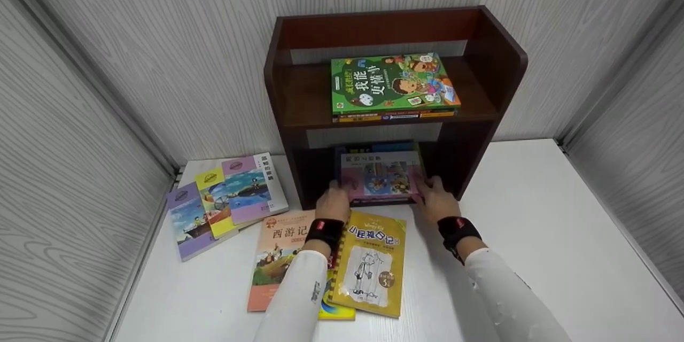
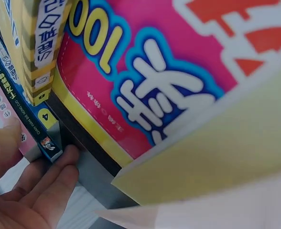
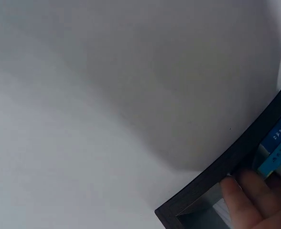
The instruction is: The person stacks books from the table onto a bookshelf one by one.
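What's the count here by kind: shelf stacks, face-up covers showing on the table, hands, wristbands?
Shelf stacks: 2 (lower stack, upper stack)
Table covers: 6 (purple cover, yellow cover, mauve cover, salmon cover, gold cover, partly hidden pink cover)
Hands: 2 (left hand, right hand)
Wristbands: 2 (left wristband, right wristband)
Total: 12

The far dark-brown two-tier bookcase (image 1: 483, 112) looks like smooth wood (faintly satiny); the pink-and-white rectangular book (image 1: 380, 173) inside has a paper cover.
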A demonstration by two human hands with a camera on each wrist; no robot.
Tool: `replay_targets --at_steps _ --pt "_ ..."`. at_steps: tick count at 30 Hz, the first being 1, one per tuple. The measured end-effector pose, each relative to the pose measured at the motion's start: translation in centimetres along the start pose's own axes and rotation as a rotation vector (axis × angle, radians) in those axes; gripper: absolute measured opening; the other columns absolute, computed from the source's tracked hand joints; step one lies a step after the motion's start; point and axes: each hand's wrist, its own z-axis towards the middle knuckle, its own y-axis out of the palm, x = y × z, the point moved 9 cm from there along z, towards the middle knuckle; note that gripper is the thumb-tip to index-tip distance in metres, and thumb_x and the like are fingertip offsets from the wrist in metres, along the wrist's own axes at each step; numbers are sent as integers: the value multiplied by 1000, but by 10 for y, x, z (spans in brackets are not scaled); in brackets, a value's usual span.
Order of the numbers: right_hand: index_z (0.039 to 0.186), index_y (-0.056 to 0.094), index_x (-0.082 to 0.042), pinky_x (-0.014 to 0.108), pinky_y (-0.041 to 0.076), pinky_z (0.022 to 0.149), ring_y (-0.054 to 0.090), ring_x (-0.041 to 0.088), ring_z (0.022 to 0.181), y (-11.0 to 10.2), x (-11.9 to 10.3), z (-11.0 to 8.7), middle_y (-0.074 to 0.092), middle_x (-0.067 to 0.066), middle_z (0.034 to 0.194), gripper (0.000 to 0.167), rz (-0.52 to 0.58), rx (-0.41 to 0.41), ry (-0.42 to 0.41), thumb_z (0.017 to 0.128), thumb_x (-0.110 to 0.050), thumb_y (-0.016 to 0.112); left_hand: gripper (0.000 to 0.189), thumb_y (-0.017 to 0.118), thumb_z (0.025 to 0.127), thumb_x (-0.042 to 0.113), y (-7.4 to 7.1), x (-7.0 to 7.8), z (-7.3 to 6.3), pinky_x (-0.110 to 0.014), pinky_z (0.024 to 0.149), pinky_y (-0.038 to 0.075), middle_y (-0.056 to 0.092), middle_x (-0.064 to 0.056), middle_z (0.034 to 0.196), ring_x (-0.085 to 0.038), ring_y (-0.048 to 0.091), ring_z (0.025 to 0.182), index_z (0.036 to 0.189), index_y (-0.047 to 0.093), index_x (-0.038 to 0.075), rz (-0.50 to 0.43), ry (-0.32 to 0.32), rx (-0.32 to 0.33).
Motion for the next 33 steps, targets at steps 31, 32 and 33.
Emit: replay_targets --at_steps 31,32,33 --pt "125 74 -5 57 53 50 57 40 53 -5 -6 4 58 28 110 30 -42 88 -71 96 -12 77 9 68 90 -2 7 -2 -1 -51 68 64 68 -21 111 -38 73 81 86 76 -5 62 -23 55" --pt "125 74 -5 57 54 50 58 40 53 -5 -6 4 58 28 109 30 -44 86 -70 96 -12 78 9 68 90 -2 7 -2 -1 -51 67 63 68 -22 111 -38 73 81 86 76 -5 66 -21 64" --pt "124 73 -5 56 54 50 58 39 53 -5 -7 4 58 28 109 29 -47 83 -68 96 -12 78 10 67 90 -2 7 -2 -1 -51 67 63 68 -22 111 -38 73 80 86 76 -5 73 -19 78"
